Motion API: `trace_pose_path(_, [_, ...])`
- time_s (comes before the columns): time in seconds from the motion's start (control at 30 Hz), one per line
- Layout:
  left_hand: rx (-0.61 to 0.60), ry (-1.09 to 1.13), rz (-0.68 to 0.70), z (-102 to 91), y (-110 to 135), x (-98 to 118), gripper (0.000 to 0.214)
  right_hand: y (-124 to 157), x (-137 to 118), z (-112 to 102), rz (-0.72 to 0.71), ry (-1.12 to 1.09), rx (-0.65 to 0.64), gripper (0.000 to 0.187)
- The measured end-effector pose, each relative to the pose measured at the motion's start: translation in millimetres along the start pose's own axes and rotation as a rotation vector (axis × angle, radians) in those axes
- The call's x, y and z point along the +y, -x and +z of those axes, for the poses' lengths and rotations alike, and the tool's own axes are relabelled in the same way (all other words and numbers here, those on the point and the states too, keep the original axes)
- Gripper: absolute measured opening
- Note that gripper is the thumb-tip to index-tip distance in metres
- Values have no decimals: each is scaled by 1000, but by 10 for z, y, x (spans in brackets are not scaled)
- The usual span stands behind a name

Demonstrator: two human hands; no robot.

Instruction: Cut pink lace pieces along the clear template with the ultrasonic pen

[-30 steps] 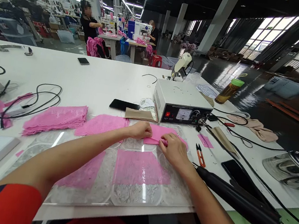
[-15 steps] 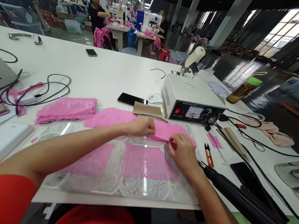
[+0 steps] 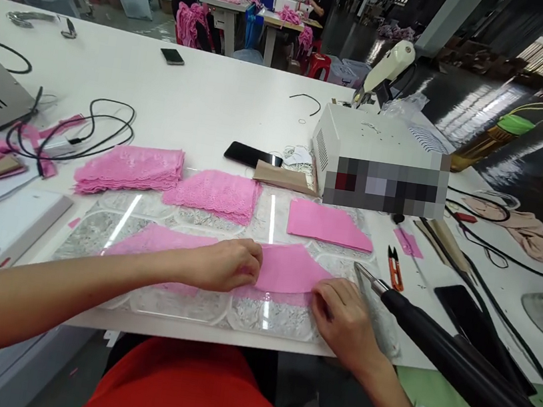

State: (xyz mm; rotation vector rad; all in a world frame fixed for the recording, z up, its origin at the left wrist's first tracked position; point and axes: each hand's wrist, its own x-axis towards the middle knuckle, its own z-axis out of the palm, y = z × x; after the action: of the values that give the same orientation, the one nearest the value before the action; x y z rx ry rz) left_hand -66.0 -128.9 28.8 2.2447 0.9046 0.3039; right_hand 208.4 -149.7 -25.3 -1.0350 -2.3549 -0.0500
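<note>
My left hand [image 3: 229,266] pinches the left end of a smooth pink fabric piece [image 3: 290,268]. The piece's right corner is pinched in the fingers of my right hand [image 3: 343,318]. Held between both hands, it overlaps a pink lace piece [image 3: 283,297] on the clear plastic sheet [image 3: 176,305]. Another lace piece [image 3: 158,239] lies partly hidden under my left forearm. Behind my hands sit a neat stack of smooth pink pieces [image 3: 326,225] and two stacks of pink lace, one in the middle [image 3: 217,194] and one at left [image 3: 129,169].
Close beside my right hand rests a black-handled pen-like tool [image 3: 443,349] with a metal tip. Orange thread snips [image 3: 394,269], a dark phone [image 3: 480,334] and a boxy control unit [image 3: 372,133] stand around it. Cables [image 3: 90,127] coil at left. Co-workers sit at machines behind.
Both hands have come toward me from the stack of smooth pieces, bringing one pink piece over the lace on the plastic sheet. My view has tilted down.
</note>
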Motion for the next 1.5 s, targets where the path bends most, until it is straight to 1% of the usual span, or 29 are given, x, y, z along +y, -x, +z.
trace_pose_path(0.17, [-33,-47,58,-10,2,1,24,61,23,-60,68,-43,-7,11])
trace_pose_path(0.23, [-43,-40,70,-18,5,-4,27,85,64,-85,135,-64,-12,12])
trace_pose_path(0.3, [-45,-30,74,-22,12,-10,28,107,116,-100,216,-67,12,14])
trace_pose_path(0.4, [-45,-31,62,-20,23,-19,27,120,184,-93,312,-25,38,14])
trace_pose_path(0.57, [-58,-46,29,-18,31,-21,27,76,221,-45,384,41,-32,9])
trace_pose_path(0.7, [-40,-39,-2,-16,44,-20,27,48,196,-88,438,26,-34,10])
trace_pose_path(0.83, [-26,-84,60,-23,70,-32,28,72,139,-201,487,-41,-27,10])
trace_pose_path(0.93, [-22,-164,128,-32,57,-38,27,98,113,-250,497,-110,-92,12])
trace_pose_path(1.03, [-31,-269,153,-2,-50,4,26,108,121,-255,528,-170,-161,14])
trace_pose_path(1.1, [-27,-317,165,70,-188,77,23,106,134,-251,558,-196,-171,14])
trace_pose_path(1.2, [-1,-359,178,262,-461,236,15,106,143,-247,588,-235,-167,15])
trace_pose_path(1.3, [5,-400,145,479,-732,374,8,114,143,-235,603,-289,-126,15])
trace_pose_path(1.4, [34,-411,103,631,-917,430,18,126,150,-215,623,-319,-104,17])
trace_pose_path(1.47, [45,-420,93,686,-982,432,25,130,160,-206,635,-328,-104,19])
trace_pose_path(1.5, [47,-427,92,705,-999,428,24,130,166,-204,637,-334,-102,19])
